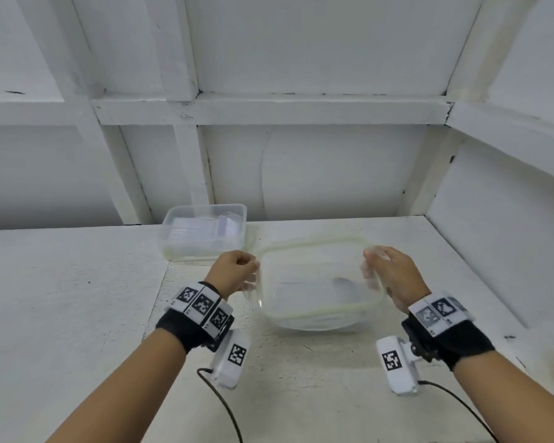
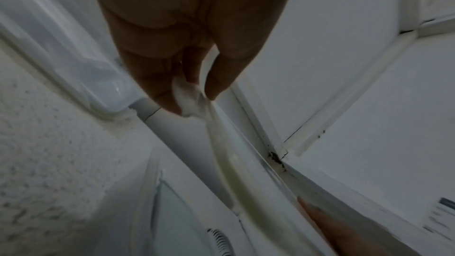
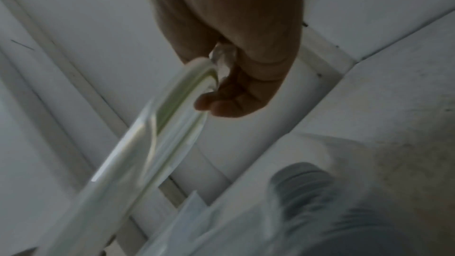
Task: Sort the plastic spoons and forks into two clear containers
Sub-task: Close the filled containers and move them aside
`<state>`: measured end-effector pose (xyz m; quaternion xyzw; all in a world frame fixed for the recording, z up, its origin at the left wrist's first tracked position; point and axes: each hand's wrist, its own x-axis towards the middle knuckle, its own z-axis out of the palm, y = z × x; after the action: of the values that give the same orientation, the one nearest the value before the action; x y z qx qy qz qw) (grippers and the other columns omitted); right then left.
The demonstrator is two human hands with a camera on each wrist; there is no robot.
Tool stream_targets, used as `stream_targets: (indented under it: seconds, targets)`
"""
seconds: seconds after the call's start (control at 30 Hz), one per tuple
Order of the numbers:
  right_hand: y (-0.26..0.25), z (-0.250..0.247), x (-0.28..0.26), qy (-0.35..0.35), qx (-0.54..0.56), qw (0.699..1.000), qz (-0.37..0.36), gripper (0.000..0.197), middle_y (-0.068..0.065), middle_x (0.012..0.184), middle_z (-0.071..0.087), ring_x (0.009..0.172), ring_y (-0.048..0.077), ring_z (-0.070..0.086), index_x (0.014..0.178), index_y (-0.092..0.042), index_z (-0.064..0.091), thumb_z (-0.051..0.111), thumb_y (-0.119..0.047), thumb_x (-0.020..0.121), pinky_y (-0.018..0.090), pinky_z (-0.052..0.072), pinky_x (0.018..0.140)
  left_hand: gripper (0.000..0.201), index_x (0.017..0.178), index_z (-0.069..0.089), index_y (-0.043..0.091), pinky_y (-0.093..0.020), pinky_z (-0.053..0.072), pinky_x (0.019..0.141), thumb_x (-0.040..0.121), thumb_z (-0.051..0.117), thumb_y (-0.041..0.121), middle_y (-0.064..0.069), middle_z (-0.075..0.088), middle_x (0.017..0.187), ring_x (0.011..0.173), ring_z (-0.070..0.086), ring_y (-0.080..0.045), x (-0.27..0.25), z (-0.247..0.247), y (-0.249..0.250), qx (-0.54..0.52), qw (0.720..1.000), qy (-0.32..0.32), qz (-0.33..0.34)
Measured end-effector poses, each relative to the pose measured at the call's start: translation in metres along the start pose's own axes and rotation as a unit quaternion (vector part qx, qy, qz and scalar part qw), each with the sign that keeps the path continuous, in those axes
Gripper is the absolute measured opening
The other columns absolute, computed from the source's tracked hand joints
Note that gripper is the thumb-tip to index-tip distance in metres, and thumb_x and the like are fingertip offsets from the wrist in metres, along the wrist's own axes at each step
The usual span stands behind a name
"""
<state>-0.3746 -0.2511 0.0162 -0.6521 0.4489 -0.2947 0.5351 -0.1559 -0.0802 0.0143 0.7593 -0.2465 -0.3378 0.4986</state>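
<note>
Hands are gripping opposite edges: left hand (image 1: 237, 270) and right hand (image 1: 390, 273) are both pinching the lid (image 1: 320, 279). It is hovering level directly over its container (image 1: 317, 321).

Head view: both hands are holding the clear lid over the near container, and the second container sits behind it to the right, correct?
Not quite. The second container sits behind and to the left, not the right; the head view shows it. The rest holds: the left hand and right hand grip opposite edges of the clear lid over the near container.
</note>
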Motion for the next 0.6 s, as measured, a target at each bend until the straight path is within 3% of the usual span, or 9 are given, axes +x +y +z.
stream_targets:
  seconds: [0.1, 0.2, 0.3, 0.43, 0.53, 0.6]
  targets:
    - [0.017, 0.002, 0.013, 0.036, -0.080, 0.996, -0.002, 0.024, 0.009, 0.080, 0.057, 0.076, 0.022, 0.050, 0.076, 0.004, 0.060, 0.055, -0.016, 0.087, 0.029, 0.037, 0.067, 0.019, 0.105, 0.059, -0.006, -0.026, 0.054, 0.063, 0.091, 0.055, 0.007, -0.012, 0.060, 0.087, 0.068, 0.057, -0.014, 0.013, 0.016, -0.003, 0.044, 0.999, 0.010, -0.001]
    - [0.026, 0.005, 0.020, 0.035, -0.122, 0.992, 0.017, 0.035, 0.006, 0.062, 0.038, 0.060, 0.019, 0.034, 0.056, -0.010, 0.039, 0.054, -0.013, 0.088, 0.030, 0.025, 0.057, 0.015, 0.101, 0.061, -0.001, -0.022, 0.051, 0.059, 0.092, 0.053, 0.009, -0.004, 0.058, 0.074, 0.062, 0.055, -0.012, 0.023, 0.023, -0.002, 0.096, 0.995, 0.006, -0.015]
    - [0.033, 0.010, 0.023, 0.025, -0.135, 0.990, 0.044, 0.044, 0.004, 0.056, 0.027, 0.055, 0.018, 0.024, 0.053, -0.015, 0.026, 0.052, -0.010, 0.087, 0.030, 0.018, 0.054, 0.014, 0.098, 0.063, 0.002, -0.019, 0.049, 0.056, 0.092, 0.054, 0.011, -0.002, 0.058, 0.070, 0.058, 0.055, -0.012, 0.029, 0.026, -0.004, 0.117, 0.992, -0.002, -0.045]
    - [0.040, 0.011, 0.024, 0.023, -0.131, 0.989, 0.066, 0.040, 0.006, 0.059, 0.029, 0.057, 0.019, 0.025, 0.055, -0.013, 0.030, 0.052, -0.010, 0.087, 0.030, 0.018, 0.055, 0.015, 0.100, 0.065, 0.002, -0.019, 0.050, 0.055, 0.091, 0.057, 0.010, -0.002, 0.060, 0.075, 0.065, 0.058, -0.012, 0.030, 0.030, -0.009, 0.082, 0.995, 0.004, -0.057]
    - [0.039, 0.010, 0.023, 0.021, -0.127, 0.988, 0.084, 0.028, 0.009, 0.066, 0.037, 0.061, 0.020, 0.032, 0.063, -0.006, 0.040, 0.053, -0.013, 0.087, 0.027, 0.023, 0.054, 0.009, 0.093, 0.066, 0.004, -0.021, 0.053, 0.056, 0.089, 0.058, 0.007, -0.004, 0.062, 0.075, 0.068, 0.060, -0.014, 0.027, 0.029, -0.011, 0.040, 0.997, 0.014, -0.067]
    - [0.038, 0.009, 0.023, 0.017, -0.129, 0.987, 0.099, 0.031, 0.016, 0.067, 0.040, 0.061, 0.020, 0.035, 0.065, 0.006, 0.047, 0.053, -0.014, 0.087, 0.026, 0.025, 0.053, 0.009, 0.091, 0.067, 0.004, -0.026, 0.057, 0.063, 0.089, 0.059, 0.007, -0.007, 0.065, 0.078, 0.070, 0.064, -0.018, 0.025, 0.028, -0.012, 0.030, 0.997, 0.010, -0.071]
